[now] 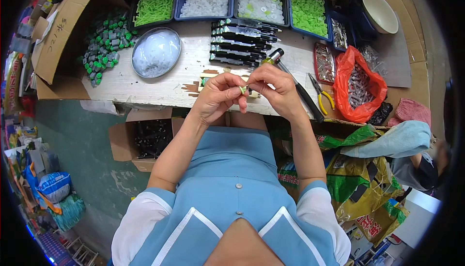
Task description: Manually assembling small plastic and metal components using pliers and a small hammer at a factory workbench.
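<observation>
Green part: we see a small pale-green plastic piece (242, 89) pinched between our two hands, just above the centre of the frame and over the near edge of the wooden bench (164, 89).
Direction from fingers: it lies right at the fingertips, our left hand (219, 97) to its left and our right hand (273, 91) to its right.
Long axis: too small for us to tell.
Nearer hand: both touch it; neither is clearly nearer.
Left fingers: narrow, thumb and forefinger closed on the piece.
Right fingers: narrow, curled in and gripping the same piece.
Look: light green, glossy, mostly hidden by the fingers.
Nearby: a black-handled screwdriver (298, 89) lies just right of the hands; trays of green parts (154, 5) sit along the upper left.
</observation>
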{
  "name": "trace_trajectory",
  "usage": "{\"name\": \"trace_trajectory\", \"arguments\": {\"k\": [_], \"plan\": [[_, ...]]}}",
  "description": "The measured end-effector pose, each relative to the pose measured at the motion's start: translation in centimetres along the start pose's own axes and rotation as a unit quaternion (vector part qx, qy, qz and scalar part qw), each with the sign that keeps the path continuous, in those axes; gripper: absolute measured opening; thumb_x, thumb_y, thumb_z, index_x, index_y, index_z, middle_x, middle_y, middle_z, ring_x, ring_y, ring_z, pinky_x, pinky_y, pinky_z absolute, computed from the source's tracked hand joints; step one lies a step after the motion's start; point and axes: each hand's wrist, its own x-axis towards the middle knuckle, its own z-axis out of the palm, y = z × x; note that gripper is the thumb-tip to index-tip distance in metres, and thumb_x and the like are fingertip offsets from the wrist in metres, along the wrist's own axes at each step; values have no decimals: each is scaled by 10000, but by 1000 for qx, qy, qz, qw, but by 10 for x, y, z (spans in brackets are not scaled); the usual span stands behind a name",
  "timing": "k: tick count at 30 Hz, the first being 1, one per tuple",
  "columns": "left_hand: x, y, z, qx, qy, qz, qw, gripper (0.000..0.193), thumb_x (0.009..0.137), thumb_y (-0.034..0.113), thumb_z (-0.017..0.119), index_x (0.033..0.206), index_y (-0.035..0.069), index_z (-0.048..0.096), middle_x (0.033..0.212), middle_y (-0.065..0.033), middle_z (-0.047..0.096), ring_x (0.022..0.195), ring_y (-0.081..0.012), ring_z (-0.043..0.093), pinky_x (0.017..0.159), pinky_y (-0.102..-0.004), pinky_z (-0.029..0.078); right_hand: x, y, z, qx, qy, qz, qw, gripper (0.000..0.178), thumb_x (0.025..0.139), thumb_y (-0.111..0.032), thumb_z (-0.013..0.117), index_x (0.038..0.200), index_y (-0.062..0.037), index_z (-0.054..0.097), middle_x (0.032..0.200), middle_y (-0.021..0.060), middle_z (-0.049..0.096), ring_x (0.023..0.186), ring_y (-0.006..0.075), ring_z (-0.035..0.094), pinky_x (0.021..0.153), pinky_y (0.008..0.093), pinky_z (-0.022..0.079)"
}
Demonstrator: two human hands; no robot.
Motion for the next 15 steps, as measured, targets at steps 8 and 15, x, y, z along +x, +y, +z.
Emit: {"name": "trace_trajectory", "arguments": {"k": [8,15], "plan": [[-1,-1,-3,-8,-17,1,1000,78,828,33,569,903,16,559,869,-110,590,673,-199,617,573,-351,537,-3,2,-2,38,16,35,999,80,740,11,632,812,6,598,805,55,569,715,133,533,605,233,421],[-2,-2,-3,7,-19,6,1000,86,833,34,564,917,17,554,863,-104,589,667,-198,613,574,-352,538,-4,3,0,49,11,46,998,78,742,10,630,812,7,594,800,50,566,718,132,530,617,236,418]]}}
